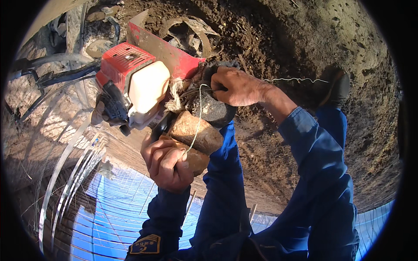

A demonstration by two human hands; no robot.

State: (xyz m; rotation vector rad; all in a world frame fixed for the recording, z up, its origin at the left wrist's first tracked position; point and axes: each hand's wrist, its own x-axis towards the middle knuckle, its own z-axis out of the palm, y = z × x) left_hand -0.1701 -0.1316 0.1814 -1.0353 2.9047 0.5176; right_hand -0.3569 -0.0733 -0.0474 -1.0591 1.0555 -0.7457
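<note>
We see a thin pale wire (200,108) between the two hands, lying across the front of a brown stone (209,135). Its long axis here runs mostly up and down the view, leaning slightly right towards the top, where it bends over in a narrow loop and turns right. Another pale length leaves from behind the right wrist and points right, nearly level and kinked, towards a dark shoe (341,87). The right hand hides the stretch between, so we cannot tell whether both are one piece.

The left hand (170,165) grips the lower end between thumb and forefinger, its other fingers curled in. The right hand (239,87) has its fingers bent inward, with the loop reaching them; we cannot tell whether they grip it.

Just below the right hand we see a dark grey rounded piece (217,112), and left of that a frayed straw-coloured rope (175,95). Farther left stands a red machine (126,58) with a pale tank (149,87). Brown soil (270,174) spreads to the right, and blue sheeting (111,209) lies at lower left.
</note>
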